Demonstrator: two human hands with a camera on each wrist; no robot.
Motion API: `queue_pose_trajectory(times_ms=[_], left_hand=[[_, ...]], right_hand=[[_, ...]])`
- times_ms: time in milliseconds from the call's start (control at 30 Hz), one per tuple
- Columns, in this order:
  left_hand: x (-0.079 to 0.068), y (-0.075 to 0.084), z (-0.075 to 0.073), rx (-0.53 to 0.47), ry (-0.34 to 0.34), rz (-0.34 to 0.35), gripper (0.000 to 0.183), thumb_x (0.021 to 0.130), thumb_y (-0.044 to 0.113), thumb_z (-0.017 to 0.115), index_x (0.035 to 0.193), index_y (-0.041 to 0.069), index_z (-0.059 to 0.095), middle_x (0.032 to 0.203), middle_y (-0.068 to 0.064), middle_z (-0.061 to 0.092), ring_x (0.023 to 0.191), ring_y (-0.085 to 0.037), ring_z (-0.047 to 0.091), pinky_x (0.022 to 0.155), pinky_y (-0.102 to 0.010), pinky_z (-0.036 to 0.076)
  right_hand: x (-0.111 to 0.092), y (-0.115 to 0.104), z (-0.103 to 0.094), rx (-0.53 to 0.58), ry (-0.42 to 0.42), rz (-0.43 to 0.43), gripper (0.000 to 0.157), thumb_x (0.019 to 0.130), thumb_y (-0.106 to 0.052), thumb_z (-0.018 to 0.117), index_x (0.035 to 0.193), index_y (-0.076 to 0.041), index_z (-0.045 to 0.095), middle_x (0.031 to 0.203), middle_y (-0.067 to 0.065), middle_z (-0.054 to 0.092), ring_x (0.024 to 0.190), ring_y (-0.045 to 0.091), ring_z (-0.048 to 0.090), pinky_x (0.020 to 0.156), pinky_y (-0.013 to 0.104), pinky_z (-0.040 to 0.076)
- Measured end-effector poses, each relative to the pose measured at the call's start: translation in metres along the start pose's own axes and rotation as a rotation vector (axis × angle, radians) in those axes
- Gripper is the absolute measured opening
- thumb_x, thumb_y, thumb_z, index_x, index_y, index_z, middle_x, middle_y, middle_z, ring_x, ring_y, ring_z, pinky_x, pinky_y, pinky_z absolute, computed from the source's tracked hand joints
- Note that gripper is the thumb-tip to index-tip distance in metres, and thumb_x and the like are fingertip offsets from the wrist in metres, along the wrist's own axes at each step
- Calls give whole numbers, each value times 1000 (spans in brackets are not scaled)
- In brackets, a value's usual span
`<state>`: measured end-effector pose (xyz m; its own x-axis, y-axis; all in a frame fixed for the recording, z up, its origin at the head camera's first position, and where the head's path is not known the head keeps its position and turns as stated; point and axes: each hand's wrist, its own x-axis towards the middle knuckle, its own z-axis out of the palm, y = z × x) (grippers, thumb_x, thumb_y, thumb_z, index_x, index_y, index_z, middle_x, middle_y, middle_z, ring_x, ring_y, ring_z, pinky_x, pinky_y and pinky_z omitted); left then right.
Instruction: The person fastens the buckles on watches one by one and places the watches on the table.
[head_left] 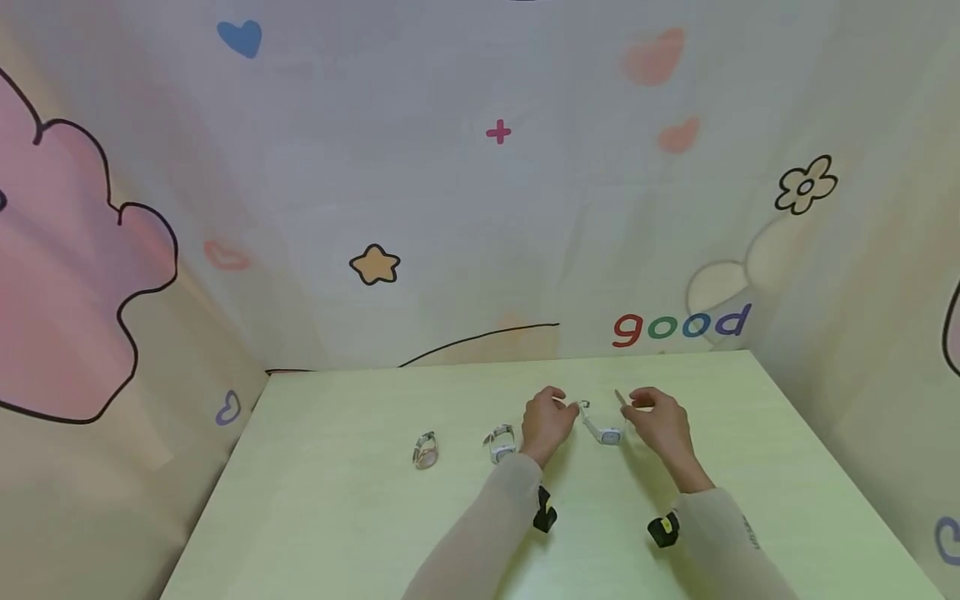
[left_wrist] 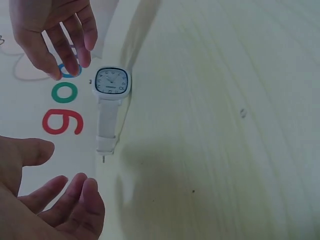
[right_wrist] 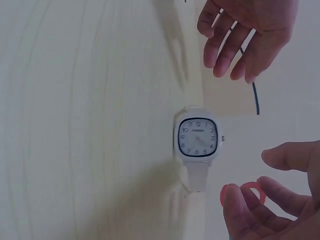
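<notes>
A white watch with a squarish dial (head_left: 611, 436) lies on the table between the two hands. In the left wrist view the watch face (left_wrist: 112, 81) has its white strap (left_wrist: 106, 120) stretched toward the left hand. The left hand (head_left: 547, 423) is beside that strap's buckle end, its thumb and fingers (left_wrist: 82, 200) apart with nothing between them. The right hand (head_left: 662, 427) hovers at the watch's other side. Its thumb (right_wrist: 287, 156) and fingers stand apart in the right wrist view, not touching the watch face (right_wrist: 198, 137). The far strap is partly hidden.
Two more watches stand to the left on the table (head_left: 315, 500): a white one (head_left: 501, 443) by the left forearm and a rose-toned one (head_left: 425, 451) farther left. A printed cloth wall (head_left: 450, 192) rises behind the table. Black devices (head_left: 545, 510) sit at the wrists.
</notes>
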<state>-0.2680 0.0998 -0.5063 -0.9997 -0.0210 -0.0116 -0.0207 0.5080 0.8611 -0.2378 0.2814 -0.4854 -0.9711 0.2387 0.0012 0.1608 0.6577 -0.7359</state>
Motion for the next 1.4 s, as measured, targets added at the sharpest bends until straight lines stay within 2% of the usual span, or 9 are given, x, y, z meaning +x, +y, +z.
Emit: queue_pose_trajectory(times_ms=[100, 233, 367, 500, 733, 933, 1100, 1233, 1400], left_hand=[[4, 0, 5, 45, -6, -7, 32, 89, 32, 69, 110, 8, 69, 90, -3, 71, 71, -15, 62, 61, -32, 47], [6, 0, 15, 113, -20, -31, 35, 89, 39, 69, 106, 9, 70, 95, -5, 73, 81, -23, 66, 70, -38, 50], [5, 1, 27, 264, -36, -45, 37, 86, 50, 68, 95, 14, 70, 95, -3, 71, 94, -28, 63, 84, -44, 47], [3, 4, 38, 417, -31, -30, 40, 84, 56, 67, 84, 16, 71, 92, -1, 70, 99, -27, 59, 90, -47, 44], [-3, 9, 42, 489, -17, -45, 36, 84, 48, 68, 74, 13, 68, 92, -6, 68, 101, -27, 57, 90, -47, 44], [-3, 8, 37, 437, 3, -11, 30, 84, 34, 67, 61, 15, 61, 78, -3, 66, 89, -26, 60, 84, -44, 47], [-1, 6, 33, 221, -15, -14, 34, 85, 22, 65, 55, 14, 49, 61, 1, 55, 60, -19, 50, 58, -36, 45], [-1, 5, 31, 37, -32, -19, 22, 87, 15, 64, 69, 12, 51, 68, -1, 54, 61, -18, 47, 55, -31, 40], [-5, 2, 27, -67, -15, -11, 10, 86, 16, 66, 88, 9, 59, 77, -3, 62, 66, -15, 54, 59, -29, 42]], right_hand=[[6, 2, 4, -15, 1, 13, 39, 91, -23, 63, 120, 2, 61, 119, 25, 64, 105, 39, 61, 80, 44, 47], [13, 10, 9, -41, -8, 53, 39, 90, -24, 64, 119, 1, 61, 118, 25, 65, 104, 40, 61, 78, 46, 47], [18, 20, 13, -59, -33, 89, 41, 90, -27, 64, 120, 0, 60, 116, 25, 67, 98, 38, 64, 73, 42, 48], [19, 22, 18, -81, -31, 88, 42, 88, -27, 66, 119, 1, 59, 113, 26, 68, 95, 38, 65, 73, 43, 48], [17, 19, 24, -121, -1, 63, 43, 84, -21, 68, 116, 7, 59, 108, 27, 69, 90, 38, 66, 70, 44, 49], [16, 19, 21, -143, 16, 50, 38, 80, -15, 63, 109, 9, 65, 105, 29, 68, 88, 40, 66, 74, 50, 52], [15, 20, 24, -140, 39, 38, 32, 80, -12, 59, 103, 6, 70, 102, 26, 70, 86, 39, 66, 72, 48, 52], [15, 19, 27, -85, 86, 37, 30, 83, -13, 59, 107, 4, 68, 101, 23, 71, 85, 36, 66, 66, 40, 51], [10, 15, 31, 22, 134, 37, 28, 87, -11, 58, 112, 0, 64, 97, 21, 73, 75, 26, 71, 57, 28, 48]])
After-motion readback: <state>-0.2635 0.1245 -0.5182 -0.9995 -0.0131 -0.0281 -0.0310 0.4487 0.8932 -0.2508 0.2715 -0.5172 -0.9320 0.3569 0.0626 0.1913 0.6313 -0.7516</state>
